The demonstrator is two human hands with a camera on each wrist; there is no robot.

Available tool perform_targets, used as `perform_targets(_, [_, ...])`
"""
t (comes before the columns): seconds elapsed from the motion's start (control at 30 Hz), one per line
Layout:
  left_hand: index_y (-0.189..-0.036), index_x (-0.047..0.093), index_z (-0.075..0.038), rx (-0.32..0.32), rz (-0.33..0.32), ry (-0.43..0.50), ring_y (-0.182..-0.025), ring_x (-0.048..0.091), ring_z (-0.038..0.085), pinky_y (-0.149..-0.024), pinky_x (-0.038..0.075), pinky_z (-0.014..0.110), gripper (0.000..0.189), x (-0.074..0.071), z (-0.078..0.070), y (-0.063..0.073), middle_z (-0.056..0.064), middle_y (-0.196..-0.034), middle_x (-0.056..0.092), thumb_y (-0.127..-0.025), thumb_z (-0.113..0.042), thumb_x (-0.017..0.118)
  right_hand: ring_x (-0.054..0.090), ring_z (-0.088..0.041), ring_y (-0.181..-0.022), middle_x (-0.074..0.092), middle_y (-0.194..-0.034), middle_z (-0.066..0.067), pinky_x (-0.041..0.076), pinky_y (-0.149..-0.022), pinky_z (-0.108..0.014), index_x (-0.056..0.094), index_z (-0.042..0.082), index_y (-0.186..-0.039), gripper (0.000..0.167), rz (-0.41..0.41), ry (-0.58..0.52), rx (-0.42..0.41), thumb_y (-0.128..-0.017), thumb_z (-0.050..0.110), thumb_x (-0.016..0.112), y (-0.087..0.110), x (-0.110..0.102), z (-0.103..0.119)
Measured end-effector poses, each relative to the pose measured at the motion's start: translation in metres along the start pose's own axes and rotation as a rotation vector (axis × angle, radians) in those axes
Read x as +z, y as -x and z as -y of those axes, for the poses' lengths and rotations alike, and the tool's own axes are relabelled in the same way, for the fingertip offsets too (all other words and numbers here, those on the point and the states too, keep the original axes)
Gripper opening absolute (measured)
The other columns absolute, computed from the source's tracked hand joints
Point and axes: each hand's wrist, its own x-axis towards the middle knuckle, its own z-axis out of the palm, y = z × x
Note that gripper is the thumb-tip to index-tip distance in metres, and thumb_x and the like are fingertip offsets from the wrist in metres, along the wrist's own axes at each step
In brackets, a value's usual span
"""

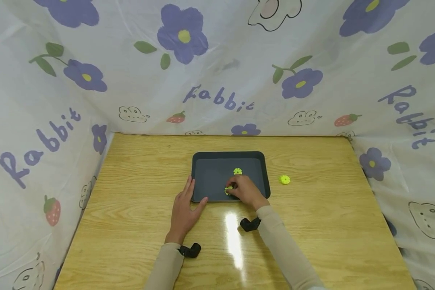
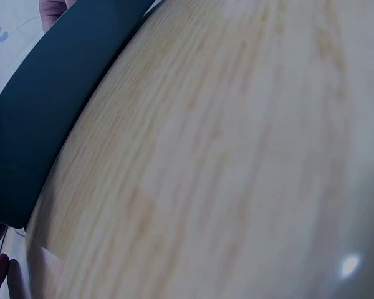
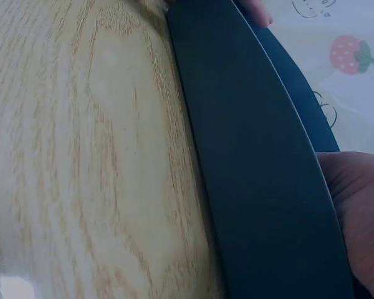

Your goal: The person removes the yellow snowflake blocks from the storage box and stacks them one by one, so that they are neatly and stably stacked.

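Note:
A dark grey rectangular tray (image 1: 212, 177) lies on the wooden table. My right hand (image 1: 248, 191) reaches over its front right part, thumb and fingers pinching a small yellow-green notched disc (image 1: 228, 190) low over the tray floor. Farther back in the tray lies a similar notched disc (image 1: 237, 171). At the tray's front left corner rests my left hand (image 1: 184, 210), fingers straight along the left side and thumb at the front rim. In the right wrist view the tray's outer wall (image 3: 255, 149) hides the fingertips of the right hand (image 3: 361, 205).
Another yellow-green disc (image 1: 284, 179) lies on the table to the right of the tray. The table (image 1: 130, 225) is bounded at the back and sides by white cloth (image 1: 217, 72) printed with flowers and lettering. Black wrist cameras (image 1: 191, 250) sit on both wrists.

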Motion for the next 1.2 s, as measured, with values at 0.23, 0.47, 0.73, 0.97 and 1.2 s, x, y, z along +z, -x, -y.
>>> perform_targets(0.23, [-0.165, 0.030, -0.013, -0.017, 0.008, 0.002, -0.147, 0.040, 0.032, -0.118, 0.033, 0.056, 0.081, -0.001, -0.003, 0.000, -0.009, -0.172, 0.017, -0.101, -0.050, 0.065, 0.061, -0.010, -0.082, 0.069, -0.098, 0.001, 0.055, -0.073, -0.031, 0.077, 0.010, -0.108, 0.013, -0.009, -0.028, 0.012, -0.095, 0.014, 0.077, 0.001, 0.000, -0.001])
perform_targets(0.47, [-0.164, 0.032, -0.011, 0.004, -0.007, 0.004, -0.146, 0.042, 0.034, -0.117, 0.034, 0.057, 0.081, -0.001, -0.004, 0.000, -0.004, -0.172, 0.019, -0.101, -0.049, 0.065, 0.062, -0.011, -0.083, 0.069, -0.100, 0.000, 0.056, -0.074, -0.031, 0.076, 0.009, -0.104, 0.009, -0.043, -0.027, -0.008, -0.095, 0.012, 0.077, 0.004, -0.001, -0.002])
perform_targets(0.73, [-0.164, 0.032, -0.011, 0.008, -0.012, 0.006, -0.147, 0.041, 0.031, -0.118, 0.033, 0.055, 0.081, 0.001, -0.002, 0.000, -0.005, -0.172, 0.019, -0.101, -0.048, 0.066, 0.063, -0.013, -0.084, 0.068, -0.105, -0.005, 0.057, -0.075, -0.030, 0.078, 0.006, -0.107, 0.015, -0.025, -0.052, 0.022, -0.092, 0.006, 0.079, 0.007, -0.004, -0.001])
perform_targets(0.97, [-0.163, 0.034, -0.010, 0.013, -0.022, 0.015, -0.147, 0.042, 0.032, -0.117, 0.034, 0.056, 0.080, 0.001, -0.002, 0.000, -0.004, -0.172, 0.021, -0.100, -0.046, 0.067, 0.061, -0.010, -0.083, 0.069, -0.105, -0.004, 0.056, -0.073, -0.028, 0.078, 0.005, -0.119, 0.028, 0.012, -0.044, 0.009, -0.091, 0.003, 0.080, 0.009, -0.006, -0.002])
perform_targets(1.2, [-0.163, 0.033, -0.010, 0.010, -0.015, 0.010, -0.147, 0.041, 0.033, -0.117, 0.033, 0.056, 0.080, 0.000, -0.003, 0.000, -0.003, -0.172, 0.020, -0.101, -0.047, 0.066, 0.062, -0.009, -0.084, 0.072, -0.099, 0.000, 0.056, -0.075, -0.028, 0.077, 0.008, -0.124, 0.031, 0.034, -0.001, -0.021, -0.092, 0.007, 0.078, 0.011, -0.007, -0.004])
